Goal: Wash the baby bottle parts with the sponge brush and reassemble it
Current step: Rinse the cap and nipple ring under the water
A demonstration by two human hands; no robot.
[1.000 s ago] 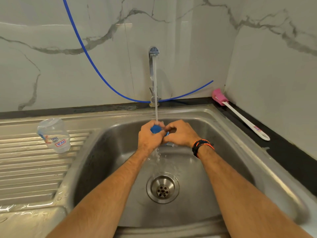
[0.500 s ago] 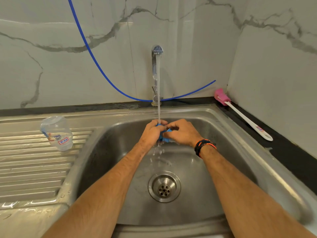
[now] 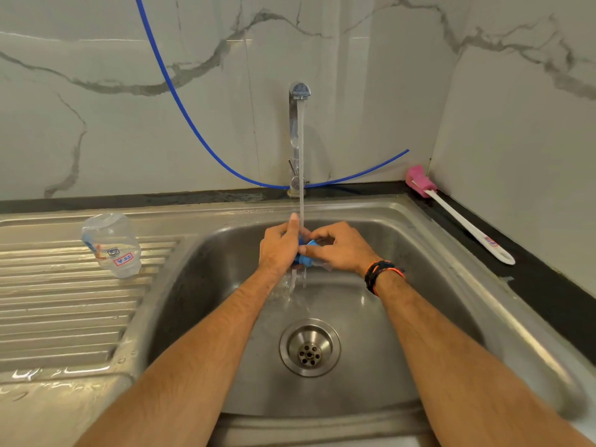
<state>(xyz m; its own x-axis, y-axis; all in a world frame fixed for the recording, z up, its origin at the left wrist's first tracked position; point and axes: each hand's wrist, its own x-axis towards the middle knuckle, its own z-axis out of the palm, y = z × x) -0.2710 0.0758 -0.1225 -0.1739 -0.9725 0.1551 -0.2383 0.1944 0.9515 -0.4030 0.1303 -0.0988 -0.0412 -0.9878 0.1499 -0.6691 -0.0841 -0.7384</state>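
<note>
Both hands are together over the steel sink [image 3: 425, 240], under the running stream from the tap [image 3: 298, 130]. My left hand [image 3: 279, 248] and my right hand [image 3: 338, 250] both grip a small blue bottle part [image 3: 306, 253], which is mostly hidden by the fingers. Water splashes down beneath it. The clear bottle body [image 3: 111, 245] stands upside down on the ribbed drainboard at the left. A sponge brush [image 3: 458, 217] with a pink head and a white handle lies on the dark counter at the right, out of hand.
A blue hose [image 3: 180, 101] hangs along the marble wall and loops behind the tap. The drain [image 3: 309, 348] sits in the sink floor below the hands. The drainboard [image 3: 61, 317] is wet near its front edge.
Both hands have turned the blue part under the stream. My left thumb now points up beside the water, and less of the part shows above the fingers.
</note>
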